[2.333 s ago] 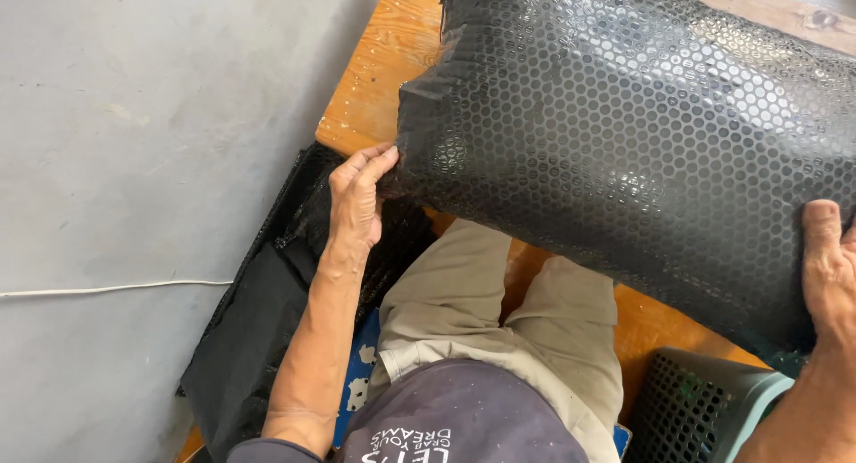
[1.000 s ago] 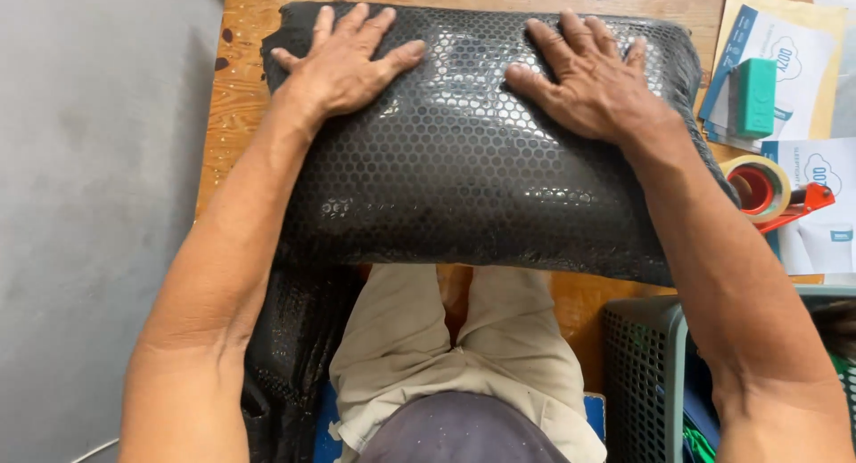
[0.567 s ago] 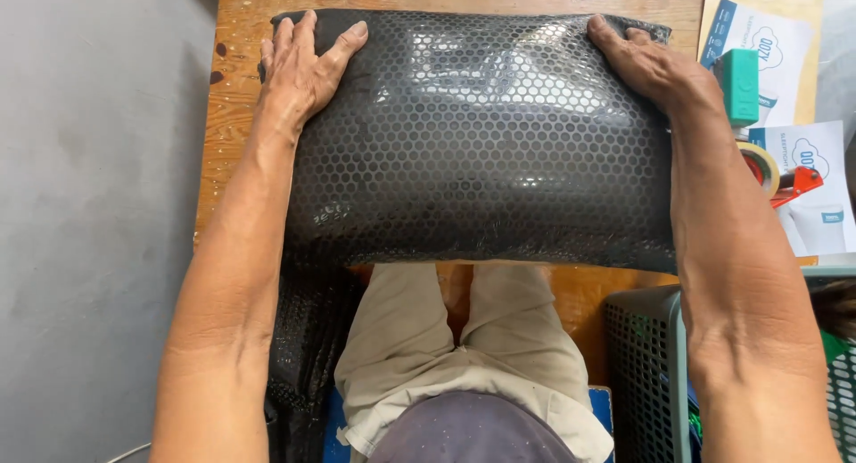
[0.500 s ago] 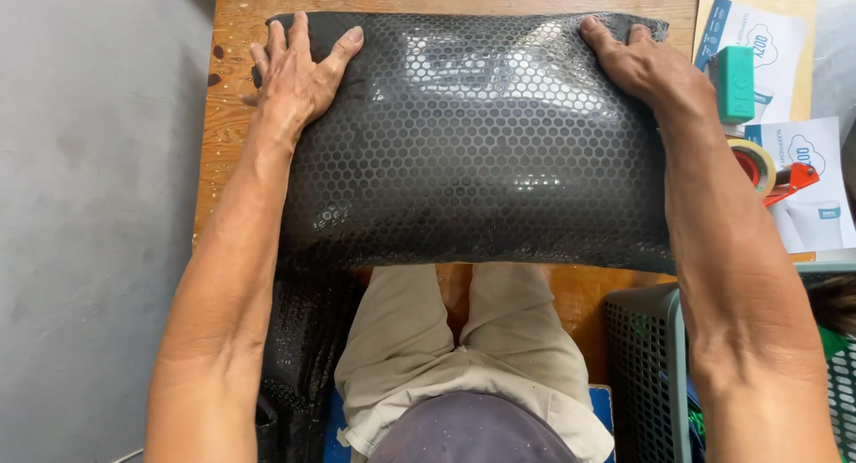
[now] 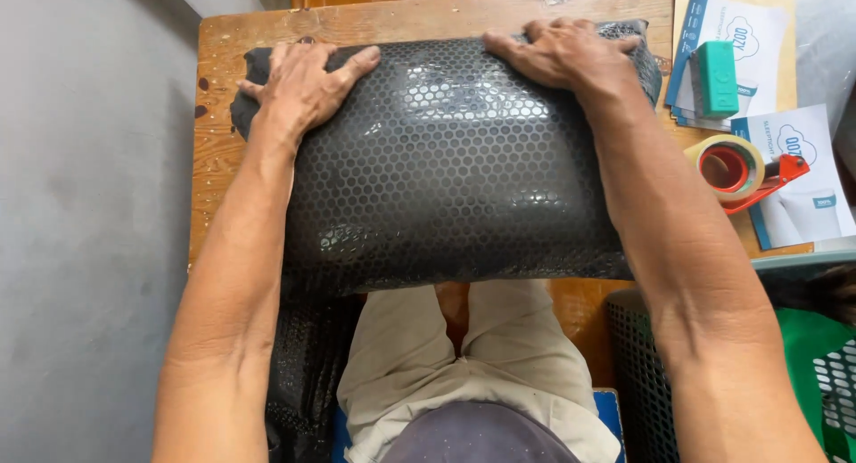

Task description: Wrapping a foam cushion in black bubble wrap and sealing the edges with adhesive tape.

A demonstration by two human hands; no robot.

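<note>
A fat parcel wrapped in black bubble wrap (image 5: 446,169) lies across a small wooden table (image 5: 214,151). My left hand (image 5: 303,89) rests flat on its far left corner, fingers spread. My right hand (image 5: 562,57) presses on the far right edge, fingers curled over the wrap's end. Both forearms stretch over the parcel. More black bubble wrap (image 5: 303,374) hangs down off the near left side beside my leg.
On the table's right lie printed leaflets (image 5: 794,178), a green block (image 5: 715,78) and a roll of tape in a red dispenser (image 5: 736,171). A dark mesh basket (image 5: 642,383) and a green one (image 5: 820,374) stand at the lower right. Grey floor lies to the left.
The parcel was set down on the table and my hands went on top. Since half a second ago both hands have drawn inward along the far edge, and the view has come closer.
</note>
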